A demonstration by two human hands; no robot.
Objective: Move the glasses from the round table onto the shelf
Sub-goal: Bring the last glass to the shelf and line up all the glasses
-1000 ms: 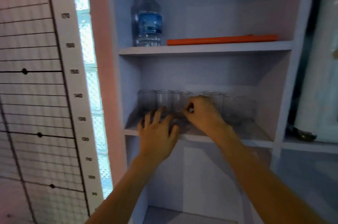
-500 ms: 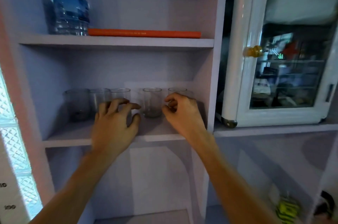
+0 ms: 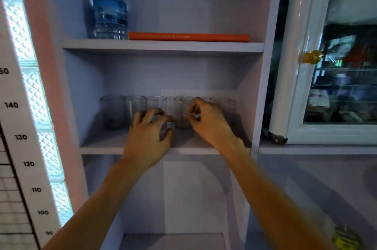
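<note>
Several clear glasses stand in a row at the back of the middle shelf [image 3: 102, 144]: a far-left glass [image 3: 112, 111], a second glass [image 3: 134, 105], a third glass [image 3: 156, 102], a fourth glass [image 3: 181, 111] and a far-right glass [image 3: 221, 101]. My left hand [image 3: 149, 133] hovers in front of the third glass with fingers loosely curled and nothing in it. My right hand [image 3: 210, 123] is just right of the fourth glass, thumb and fingertips close to its side; it hides part of the far-right glass. I cannot tell whether the fingers touch the glass.
On the upper shelf [image 3: 163, 46] stand a water bottle [image 3: 106, 9] and a flat orange book [image 3: 188, 36]. A glass-door cabinet [image 3: 336, 62] with a yellow knob [image 3: 310, 57] is on the right. A height chart [image 3: 18, 137] is on the left.
Both hands stayed at the glasses and curled their fingers. The right hand shifted from the far-right glass toward the fourth one. The view swung right, then partly back left.
</note>
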